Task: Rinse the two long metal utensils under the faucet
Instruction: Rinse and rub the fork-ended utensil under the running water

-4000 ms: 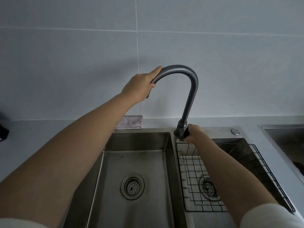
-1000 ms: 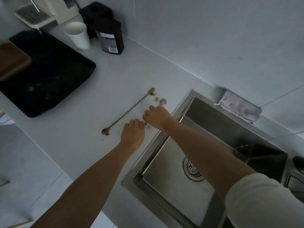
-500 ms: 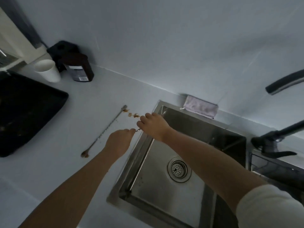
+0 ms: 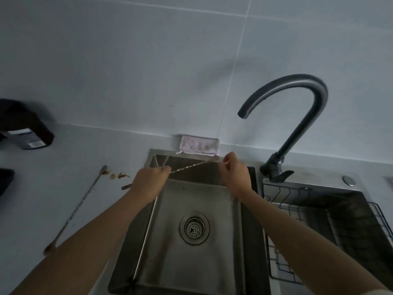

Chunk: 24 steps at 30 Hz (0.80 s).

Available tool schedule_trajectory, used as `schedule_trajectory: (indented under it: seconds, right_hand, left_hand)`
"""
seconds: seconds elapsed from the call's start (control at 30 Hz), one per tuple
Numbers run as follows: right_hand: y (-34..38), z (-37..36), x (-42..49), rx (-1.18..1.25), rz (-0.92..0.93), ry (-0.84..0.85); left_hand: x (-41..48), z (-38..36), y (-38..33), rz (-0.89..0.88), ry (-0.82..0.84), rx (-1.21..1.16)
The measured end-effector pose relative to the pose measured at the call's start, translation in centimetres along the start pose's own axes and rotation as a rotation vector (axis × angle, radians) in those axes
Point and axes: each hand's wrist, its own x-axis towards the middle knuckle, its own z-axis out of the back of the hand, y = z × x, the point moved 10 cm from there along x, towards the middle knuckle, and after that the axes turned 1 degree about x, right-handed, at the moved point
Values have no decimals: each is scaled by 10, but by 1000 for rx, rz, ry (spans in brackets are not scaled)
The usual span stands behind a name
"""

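My left hand (image 4: 148,182) and right hand (image 4: 235,175) pinch the ends of one long utensil (image 4: 195,166) over the sink (image 4: 168,262), the second utensil (image 4: 80,207) lying left.

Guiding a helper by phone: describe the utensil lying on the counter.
Find the steel sink; on the counter left of it lies a long thin metal utensil. Unlike the held utensil, it is untouched, with brown crumbs by its far end.

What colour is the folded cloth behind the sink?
The cloth is pale pink; head view shows it.
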Motion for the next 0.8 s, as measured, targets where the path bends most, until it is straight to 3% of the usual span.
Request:
schedule_trajectory:
  seconds: [0.13, 0.27, 0.4, 0.6, 0.8]
  right_hand:
    - [-51, -3, 10, 780, -495, 87]
    - [-51, -7, 18, 1154, -591, 119]
    - [-46, -4, 28, 1276, -569, 125]
    - [-47, -2, 37, 1235, -505, 139]
    - [-50, -5, 44, 1337, -485, 46]
  left_hand:
    - [25, 18, -11, -44, -67, 61]
    - [48, 17, -18, -76, -85, 103]
    - [63, 10, -22, -91, -70, 97]
    - [71, 15, -32, -127, -100, 134]
    - [74, 13, -37, -173, -120, 117]
